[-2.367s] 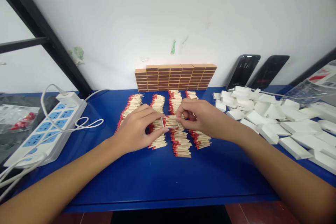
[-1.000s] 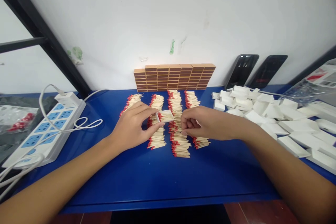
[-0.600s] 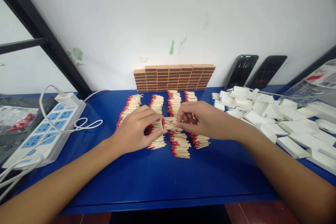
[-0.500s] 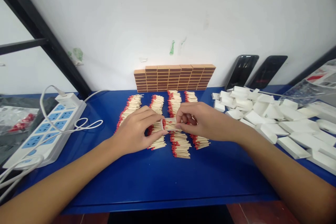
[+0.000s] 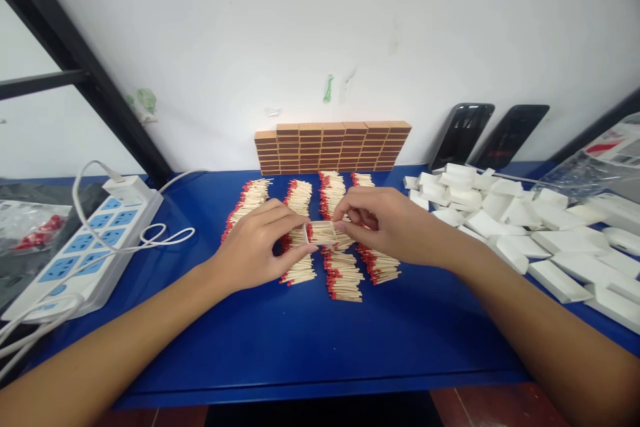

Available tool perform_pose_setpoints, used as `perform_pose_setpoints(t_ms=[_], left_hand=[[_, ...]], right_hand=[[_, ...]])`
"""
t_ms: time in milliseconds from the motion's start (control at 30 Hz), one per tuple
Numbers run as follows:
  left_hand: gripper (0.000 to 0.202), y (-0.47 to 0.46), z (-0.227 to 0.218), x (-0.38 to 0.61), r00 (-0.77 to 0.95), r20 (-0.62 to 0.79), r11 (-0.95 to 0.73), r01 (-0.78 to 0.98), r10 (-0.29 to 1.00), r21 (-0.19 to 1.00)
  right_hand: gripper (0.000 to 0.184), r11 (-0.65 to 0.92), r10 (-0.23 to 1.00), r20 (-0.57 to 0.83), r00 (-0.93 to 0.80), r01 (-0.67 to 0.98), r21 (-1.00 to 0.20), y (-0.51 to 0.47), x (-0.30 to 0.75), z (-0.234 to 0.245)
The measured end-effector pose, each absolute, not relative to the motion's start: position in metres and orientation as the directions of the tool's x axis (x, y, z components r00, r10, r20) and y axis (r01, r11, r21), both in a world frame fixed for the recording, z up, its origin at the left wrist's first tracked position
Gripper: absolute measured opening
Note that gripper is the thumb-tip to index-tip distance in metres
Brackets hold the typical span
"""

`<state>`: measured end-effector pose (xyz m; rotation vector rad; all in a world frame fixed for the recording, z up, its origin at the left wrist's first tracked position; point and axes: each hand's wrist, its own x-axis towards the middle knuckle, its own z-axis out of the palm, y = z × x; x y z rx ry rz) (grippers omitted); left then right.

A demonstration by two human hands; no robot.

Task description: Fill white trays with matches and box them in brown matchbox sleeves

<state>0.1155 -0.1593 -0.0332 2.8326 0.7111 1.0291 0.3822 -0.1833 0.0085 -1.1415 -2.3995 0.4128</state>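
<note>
A small white matchbox tray (image 5: 320, 241) with red-headed matches lying in it is held above the rows of matches. Around its left end, my left hand (image 5: 263, 240) grips it between thumb and fingers. At the right end, the thumb and forefinger of my right hand (image 5: 377, 223) are pinched together against the tray; its other fingers curl inward. Beneath and around both hands, loose matches lie in several rows on the blue table: a far-left row (image 5: 254, 197), a second row (image 5: 300, 197), a third row (image 5: 345, 277) and a right row (image 5: 383, 268). My hands hide parts of these rows.
Brown matchboxes (image 5: 333, 149) are stacked against the wall. Many empty white trays (image 5: 500, 213) are heaped at the right, with two dark phones (image 5: 463, 137) leaning behind them. A white power strip (image 5: 95, 240) with cables lies left. The blue table's front edge (image 5: 320, 390) is near me.
The right fingertips have drawn back slightly from over the tray to its right end, showing more of the matches inside. The left hand keeps its grip.
</note>
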Motion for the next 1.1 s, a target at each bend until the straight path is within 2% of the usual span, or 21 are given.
perform_pose_setpoints(t_ms=[67,167,267,367,633,767,967,1100], left_hand=[[0.031,-0.157,-0.034,0.114,0.644,0.616,-0.878,0.443,0.453,0.181],[0.03,-0.155,-0.033,0.113,0.606,0.649,-0.862,0.482,0.46,0.161],[0.03,-0.155,-0.033,0.113,0.598,0.66,-0.862,0.482,0.454,0.156],[0.03,-0.155,-0.034,0.113,0.615,0.647,-0.867,0.473,0.451,0.156],[0.03,-0.154,-0.034,0.113,0.624,0.633,-0.865,0.475,0.459,0.159],[0.03,-0.154,-0.034,0.113,0.637,0.614,-0.862,0.485,0.466,0.151],[0.031,-0.158,-0.034,0.114,0.668,0.594,-0.88,0.445,0.448,0.163],[0.032,-0.163,-0.032,0.116,0.689,0.596,-0.904,0.393,0.412,0.17]], right_hand=[[0.017,0.585,0.801,0.186,-0.568,0.679,-0.444,-0.182,0.386,0.01],[0.022,0.507,0.804,-0.028,-0.595,0.708,-0.492,-0.184,0.388,0.011],[0.018,0.44,0.786,-0.163,-0.596,0.725,-0.53,-0.186,0.385,0.01],[0.015,0.411,0.777,-0.225,-0.588,0.744,-0.526,-0.187,0.383,0.009],[0.014,0.389,0.772,-0.272,-0.575,0.765,-0.512,-0.187,0.384,0.011],[0.02,0.405,0.777,-0.228,-0.586,0.744,-0.532,-0.188,0.387,0.014],[0.021,0.528,0.815,0.093,-0.572,0.667,-0.526,-0.186,0.382,0.008],[0.02,0.573,0.807,0.186,-0.561,0.669,-0.473,-0.185,0.376,0.0]])
